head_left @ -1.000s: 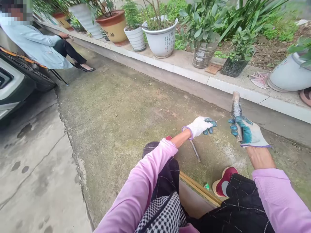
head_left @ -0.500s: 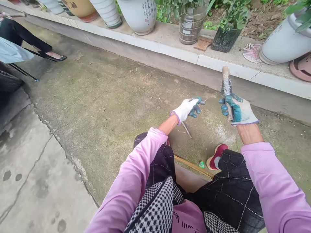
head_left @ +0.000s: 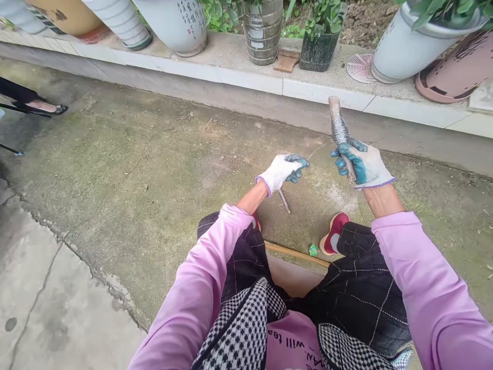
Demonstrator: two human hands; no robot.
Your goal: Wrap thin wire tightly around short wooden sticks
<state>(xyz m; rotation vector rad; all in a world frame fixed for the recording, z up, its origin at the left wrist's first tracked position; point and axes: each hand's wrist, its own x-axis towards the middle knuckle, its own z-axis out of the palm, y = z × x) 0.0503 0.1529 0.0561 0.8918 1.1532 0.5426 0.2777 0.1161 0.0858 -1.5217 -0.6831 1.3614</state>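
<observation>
My right hand (head_left: 365, 163), in a white glove with blue-green coated fingers, is closed around a wooden stick (head_left: 339, 127) wound with thin silvery wire. The stick's bare upper end points up and away from me. My left hand (head_left: 283, 170), gloved the same way, is closed in a pinch on the loose end of the wire (head_left: 316, 149), which runs across to the stick. Below the left hand a short grey rod (head_left: 284, 201) shows; its upper end is hidden, and I cannot tell whether it lies on the ground.
Several potted plants, among them a white pot (head_left: 175, 25) and a black square pot (head_left: 320, 50), stand on a low tiled ledge (head_left: 250, 79) ahead. A small green wrapper (head_left: 313, 250) lies by my red shoe (head_left: 334, 234). Another person's foot (head_left: 48, 106) is at far left.
The view has turned slightly right, so things sit further left. The wound stick now tilts more to the left. Both hands keep their hold, and the wire between them shows more clearly.
</observation>
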